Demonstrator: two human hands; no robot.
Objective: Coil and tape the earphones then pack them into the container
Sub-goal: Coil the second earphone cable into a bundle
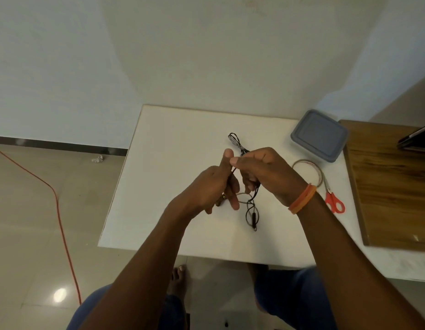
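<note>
Both hands, left hand (215, 186) and right hand (261, 172), grip the earphones (252, 210) with curled fingers above the worktop (173, 186). The container (319, 135) (lid on) sits beyond them near the worktop's far edge.

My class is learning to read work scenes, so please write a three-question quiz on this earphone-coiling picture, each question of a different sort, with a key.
1. True or false: the container's lid is off.
2. Which tool lies beside the tape roll? A) scissors B) knife C) pliers
3. Fill in: both hands hold the black ____.

Key
1. False: the lid sits on it.
2. A: red-handled scissors lie on the white table.
3. Earphone cable: the left hand and right hand each grip it, and a coiled bundle lies beyond them.
</note>
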